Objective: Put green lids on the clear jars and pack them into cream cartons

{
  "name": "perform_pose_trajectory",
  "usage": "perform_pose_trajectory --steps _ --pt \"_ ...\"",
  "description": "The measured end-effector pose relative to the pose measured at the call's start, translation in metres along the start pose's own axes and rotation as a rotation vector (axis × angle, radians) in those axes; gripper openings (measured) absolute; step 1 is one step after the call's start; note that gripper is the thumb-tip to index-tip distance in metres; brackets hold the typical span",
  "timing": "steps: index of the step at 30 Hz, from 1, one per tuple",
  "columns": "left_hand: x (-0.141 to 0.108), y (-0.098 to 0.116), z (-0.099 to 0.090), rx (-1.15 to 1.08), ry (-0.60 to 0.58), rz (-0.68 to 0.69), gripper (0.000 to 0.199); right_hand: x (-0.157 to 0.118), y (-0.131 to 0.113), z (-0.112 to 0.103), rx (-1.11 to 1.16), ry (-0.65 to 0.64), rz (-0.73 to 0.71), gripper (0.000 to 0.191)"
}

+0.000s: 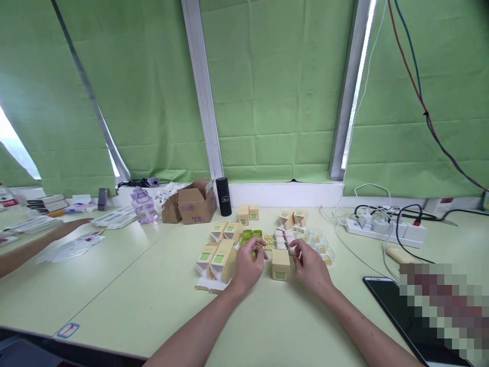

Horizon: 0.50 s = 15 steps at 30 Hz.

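Note:
A small tan box [280, 265] with a green label stands closed on the table between my hands. My left hand [250, 262] hovers left of it, fingers bent and apart, with nothing visible in them. My right hand [310, 266] is close by the box's right side, its fingers curved, thumb and index apart. Left of my left hand are several tan cartons [225, 257] with open flaps and green labels. Small green trays [252, 233] lie behind that hand, partly hidden. Beyond the box are small yellow pieces [269, 240], pale pink-white pieces [280, 239] and clear plastic cups [323, 247].
Two closed tan boxes [248, 213] and two open cartons [292, 219] stand farther back. A black bottle [223, 197], a cardboard box [196, 204] and a purple jug [144, 206] line the wall. At right are a power strip [385, 230] and tablet [405, 311]. Another person's arm [42, 244] reaches in at left.

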<state>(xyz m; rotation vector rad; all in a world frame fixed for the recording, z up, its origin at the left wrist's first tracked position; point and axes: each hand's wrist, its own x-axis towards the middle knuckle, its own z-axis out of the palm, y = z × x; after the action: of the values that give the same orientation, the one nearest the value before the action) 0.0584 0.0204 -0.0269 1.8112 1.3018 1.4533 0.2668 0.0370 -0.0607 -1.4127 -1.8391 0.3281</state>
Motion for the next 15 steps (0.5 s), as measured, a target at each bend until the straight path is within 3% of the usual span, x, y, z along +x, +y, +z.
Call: perform_pose_trajectory --steps 4,10,15 --pt "-0.002 0.009 -0.002 0.204 -0.007 0.173 0.016 -0.003 -0.004 -0.001 -0.134 -0.077 0.011 0.030" --pt "-0.003 0.023 0.001 0.353 -0.298 0.273 0.058 -0.005 -0.008 0.001 -0.212 -0.169 0.048 0.023" --pt "0.002 0.025 0.008 0.393 -0.414 0.307 0.057 -0.004 -0.007 0.001 -0.235 -0.196 0.044 0.019"
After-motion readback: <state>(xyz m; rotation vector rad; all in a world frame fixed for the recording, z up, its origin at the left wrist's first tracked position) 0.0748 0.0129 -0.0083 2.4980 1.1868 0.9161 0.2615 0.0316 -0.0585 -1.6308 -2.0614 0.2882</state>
